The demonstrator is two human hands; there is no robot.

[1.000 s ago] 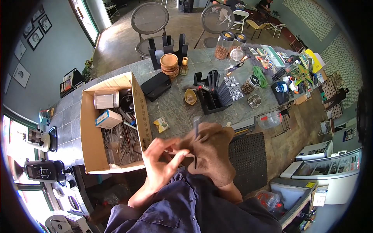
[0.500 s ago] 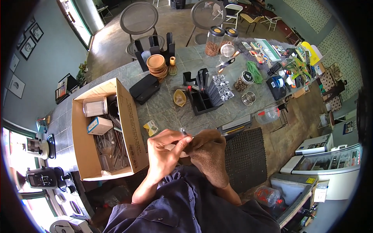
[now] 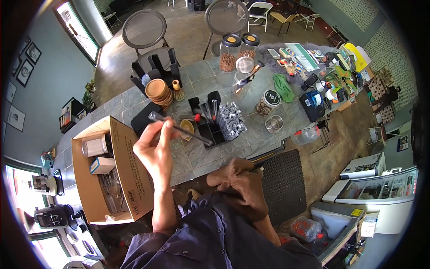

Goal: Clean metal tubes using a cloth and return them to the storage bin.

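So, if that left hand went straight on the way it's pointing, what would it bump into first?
Probably the black case just beyond the left hand, though the hand may be raised enough to pass over it.

framed pictures (image 3: 24, 72), black floor mat (image 3: 285, 188), round-backed chairs (image 3: 144, 29)

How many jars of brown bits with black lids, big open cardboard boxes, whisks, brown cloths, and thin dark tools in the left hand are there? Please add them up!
Black-lidded jars: 3
Big open cardboard box: 1
Whisk: 1
Brown cloth: 1
Thin dark tool in the left hand: 1
Total: 7
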